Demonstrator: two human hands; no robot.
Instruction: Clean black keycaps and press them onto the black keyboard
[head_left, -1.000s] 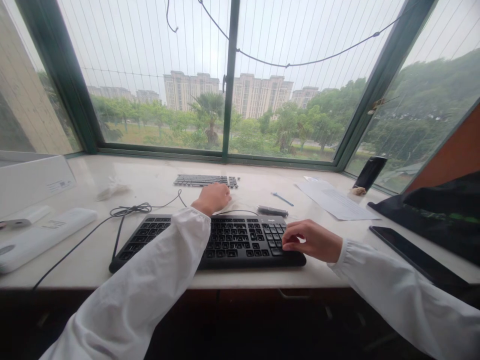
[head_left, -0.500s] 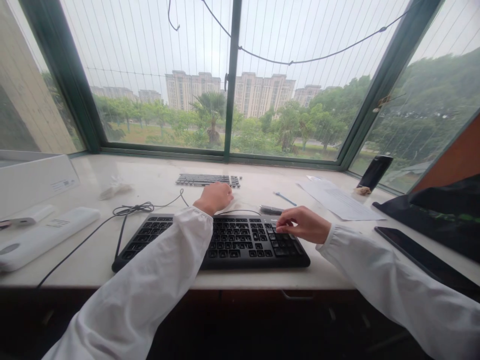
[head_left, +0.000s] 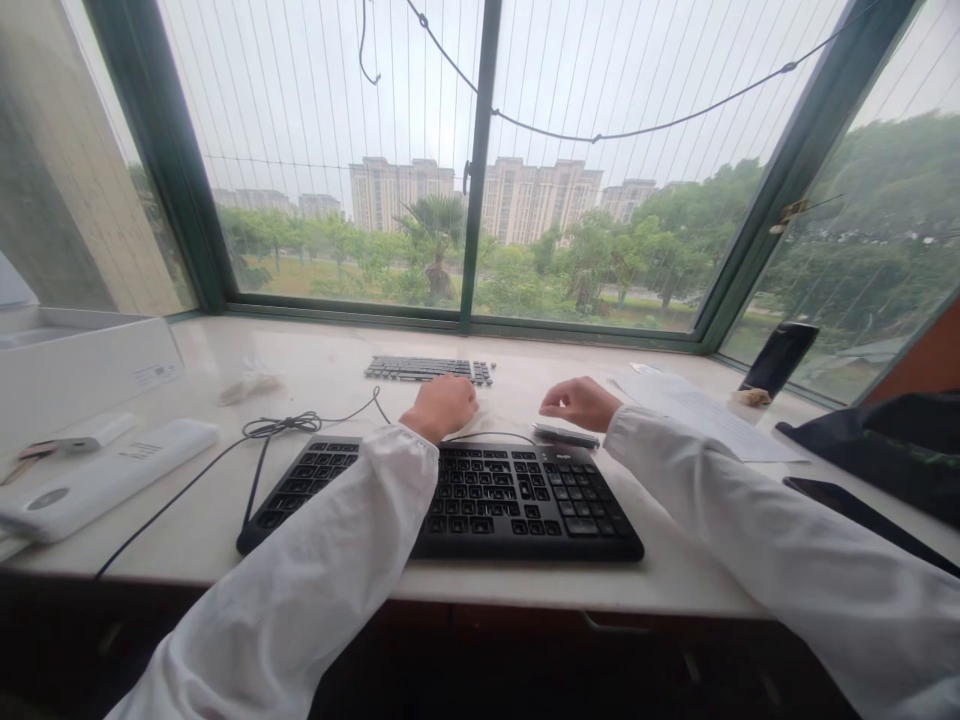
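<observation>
In the head view, a long black keyboard is set along the front edge of the bench, its main block marked by dark square sockets with pale outlines, and loose dark keycaps are lined up in rows near the back edge. The left hand is held just before those rows, its fingers hidden, so its grip cannot be told. The right hand is narrowly curled above a dark pen-like tool; whether anything is pinched cannot be told.
</observation>
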